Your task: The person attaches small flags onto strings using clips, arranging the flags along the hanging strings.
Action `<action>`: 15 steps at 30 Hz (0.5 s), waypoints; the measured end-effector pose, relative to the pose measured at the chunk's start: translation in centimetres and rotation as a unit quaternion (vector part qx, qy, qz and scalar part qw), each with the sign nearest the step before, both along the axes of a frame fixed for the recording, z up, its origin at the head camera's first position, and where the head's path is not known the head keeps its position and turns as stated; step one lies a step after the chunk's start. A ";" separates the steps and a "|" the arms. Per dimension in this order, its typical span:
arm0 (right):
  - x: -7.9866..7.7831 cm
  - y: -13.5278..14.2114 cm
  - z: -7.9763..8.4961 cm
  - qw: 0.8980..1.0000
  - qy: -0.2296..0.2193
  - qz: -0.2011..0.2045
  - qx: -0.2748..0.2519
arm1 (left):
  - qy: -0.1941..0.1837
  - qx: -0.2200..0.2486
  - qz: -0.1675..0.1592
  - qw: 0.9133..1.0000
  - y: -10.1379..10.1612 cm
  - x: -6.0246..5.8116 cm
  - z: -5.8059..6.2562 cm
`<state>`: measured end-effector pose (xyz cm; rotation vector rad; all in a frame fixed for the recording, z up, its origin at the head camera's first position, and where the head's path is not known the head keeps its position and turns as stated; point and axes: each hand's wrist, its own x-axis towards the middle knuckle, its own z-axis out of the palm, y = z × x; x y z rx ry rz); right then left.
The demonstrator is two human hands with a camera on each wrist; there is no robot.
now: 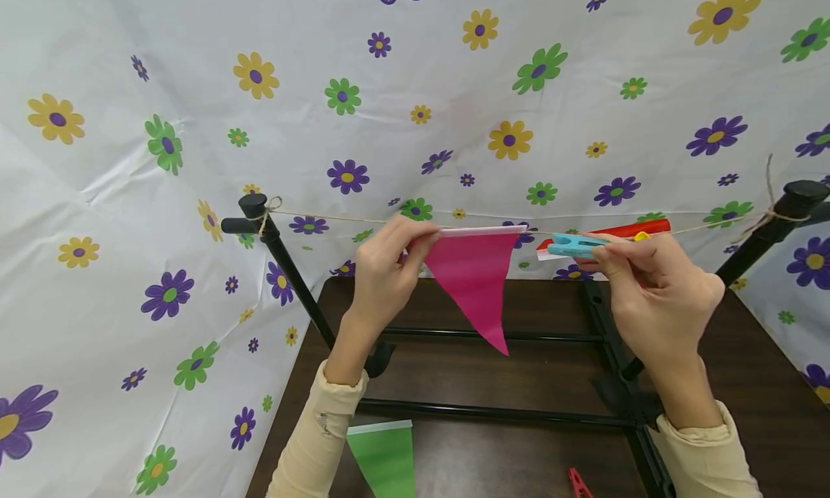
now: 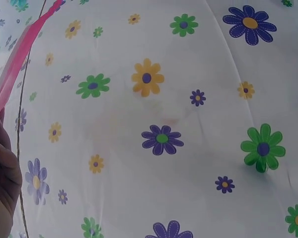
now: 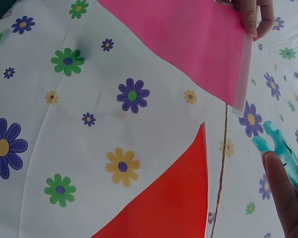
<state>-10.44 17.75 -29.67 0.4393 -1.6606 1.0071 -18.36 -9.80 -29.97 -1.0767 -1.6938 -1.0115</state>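
Observation:
In the head view, my left hand (image 1: 387,276) pinches the upper left corner of a pink triangular pennant (image 1: 478,273), its pale top edge along a thin string (image 1: 333,217). My right hand (image 1: 664,296) holds a light blue clothespin (image 1: 570,246) between thumb and fingers, right of the pennant's free corner and apart from it. In the right wrist view, the clothespin's tips (image 3: 268,136) are spread. A red pennant (image 1: 638,228) is partly hidden behind the right hand, with a bit of a yellow clothespin (image 1: 641,236) showing on it.
The string is tied between a left black post (image 1: 285,260) and a right black post (image 1: 755,246), rising from a black frame (image 1: 499,409) on a dark wooden table (image 1: 519,455). A green pennant (image 1: 385,458) and a red clothespin (image 1: 579,483) lie in front. Flower-printed cloth (image 1: 292,145) hangs behind.

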 end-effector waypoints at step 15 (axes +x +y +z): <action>-2.4 -0.5 0.7 0.998 -0.001 0.027 0.055 | -0.011 0.010 0.011 1.000 1.2 -1.2 0.4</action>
